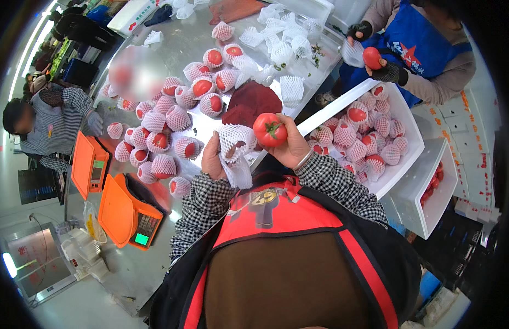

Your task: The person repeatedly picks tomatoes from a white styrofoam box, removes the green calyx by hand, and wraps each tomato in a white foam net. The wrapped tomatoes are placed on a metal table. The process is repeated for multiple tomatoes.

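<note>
My right hand (294,147) holds a bare red tomato (265,128) with its green stem end turned up. In my left hand (212,160) is a white foam net sleeve (236,147), gripped by its side and hanging down. The sleeve and the tomato are close together in front of my chest. Just beyond them a dark red cloth (252,104) lies on the steel table (172,41). Many tomatoes in foam nets (177,118) are spread over the table, to the left of the cloth.
A white foam box (397,175) of netted tomatoes stands at my right, beside another box (416,203) with tomatoes. Two orange scales (114,216) sit at left. Loose foam nets (282,41) lie at the far side. One co-worker (430,49) holds a tomato; another person (62,118) stands left.
</note>
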A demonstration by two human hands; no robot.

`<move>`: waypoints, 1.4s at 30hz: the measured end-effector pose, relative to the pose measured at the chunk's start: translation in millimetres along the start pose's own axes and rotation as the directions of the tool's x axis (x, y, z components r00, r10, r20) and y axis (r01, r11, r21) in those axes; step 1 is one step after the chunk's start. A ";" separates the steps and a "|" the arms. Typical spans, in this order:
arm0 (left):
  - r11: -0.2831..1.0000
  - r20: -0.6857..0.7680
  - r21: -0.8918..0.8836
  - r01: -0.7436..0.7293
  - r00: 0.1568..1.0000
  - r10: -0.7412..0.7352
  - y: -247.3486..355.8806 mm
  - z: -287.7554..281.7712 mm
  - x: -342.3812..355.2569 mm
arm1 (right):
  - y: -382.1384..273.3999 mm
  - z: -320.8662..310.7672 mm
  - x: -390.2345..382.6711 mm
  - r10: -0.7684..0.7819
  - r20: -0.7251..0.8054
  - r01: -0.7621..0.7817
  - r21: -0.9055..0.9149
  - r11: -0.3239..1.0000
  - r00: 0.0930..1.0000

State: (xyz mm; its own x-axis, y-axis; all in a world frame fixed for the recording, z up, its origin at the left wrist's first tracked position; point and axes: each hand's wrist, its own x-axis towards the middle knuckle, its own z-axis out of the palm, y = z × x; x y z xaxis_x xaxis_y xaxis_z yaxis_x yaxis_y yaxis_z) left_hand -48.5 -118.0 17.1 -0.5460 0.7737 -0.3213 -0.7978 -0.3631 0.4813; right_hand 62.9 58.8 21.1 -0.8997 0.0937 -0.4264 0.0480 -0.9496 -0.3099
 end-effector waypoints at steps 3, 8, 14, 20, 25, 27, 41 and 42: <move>0.671 -0.132 0.715 -0.197 0.904 0.407 -1.7 13.6 -6.8 | 4.2 5.4 -5.0 0.022 -0.139 -0.035 -0.093 0.995 0.990; -0.081 0.362 0.932 -0.353 0.898 0.249 -8.3 22.7 -15.2 | 19.9 9.1 -12.0 -0.067 -0.136 0.023 -0.300 0.954 0.988; 0.053 0.283 0.952 -0.303 0.931 0.231 -21.2 19.5 -13.5 | 29.6 10.3 -18.2 -0.082 -0.096 0.026 -0.481 0.876 0.992; 0.535 0.250 0.753 -0.383 0.918 0.307 -17.2 -0.8 -12.3 | 19.7 -9.1 -16.5 0.065 -0.112 -0.085 -0.182 0.980 0.992; 0.946 -0.105 0.303 -0.113 0.983 0.151 9.0 -30.8 -16.9 | 21.7 -21.4 -11.0 0.159 0.001 -0.157 0.156 0.975 0.987; 0.956 -0.107 0.277 -0.094 0.986 0.128 11.1 -36.4 -18.5 | 30.4 -22.8 -6.9 0.212 0.119 -0.233 0.208 0.950 0.970; 0.974 -0.036 0.213 0.081 0.997 -0.075 38.3 -54.8 -51.9 | 44.5 20.8 40.0 0.103 0.266 0.000 -0.361 0.933 0.958; 0.997 -0.115 0.078 0.018 0.993 -0.009 42.3 -54.6 -51.9 | 46.4 23.4 42.9 0.165 0.236 0.023 -0.634 0.773 0.958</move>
State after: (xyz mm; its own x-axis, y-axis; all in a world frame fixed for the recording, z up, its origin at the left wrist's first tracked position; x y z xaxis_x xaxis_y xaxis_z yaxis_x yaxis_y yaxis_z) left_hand -67.9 -201.9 9.6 -0.5648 0.7121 -0.4169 -0.7850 -0.3079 0.5375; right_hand 16.4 11.7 8.3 -0.9559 -0.1379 -0.2592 0.2918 -0.5422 -0.7879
